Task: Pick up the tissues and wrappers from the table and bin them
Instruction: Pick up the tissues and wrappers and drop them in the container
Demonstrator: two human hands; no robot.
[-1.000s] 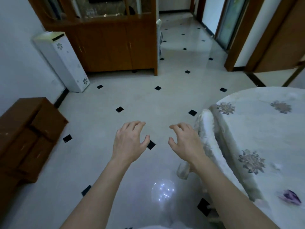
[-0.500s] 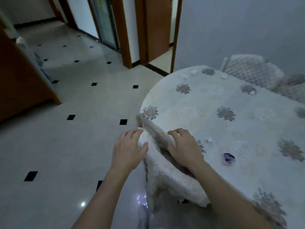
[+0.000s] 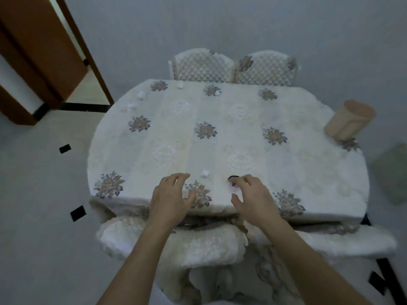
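I see the tabletop [image 3: 231, 133] spread beyond both hands, a beige bin [image 3: 349, 122] far right of my fingers. Left hand [image 3: 170, 200] hovers spread, holding nothing. Right hand [image 3: 253, 199] is loosely open, fingers [image 3: 243, 181] just touching a small purple wrapper [image 3: 232, 181]; its long axis I cannot tell. A crumpled tissue [image 3: 205, 173] lies between the hands, just ahead.
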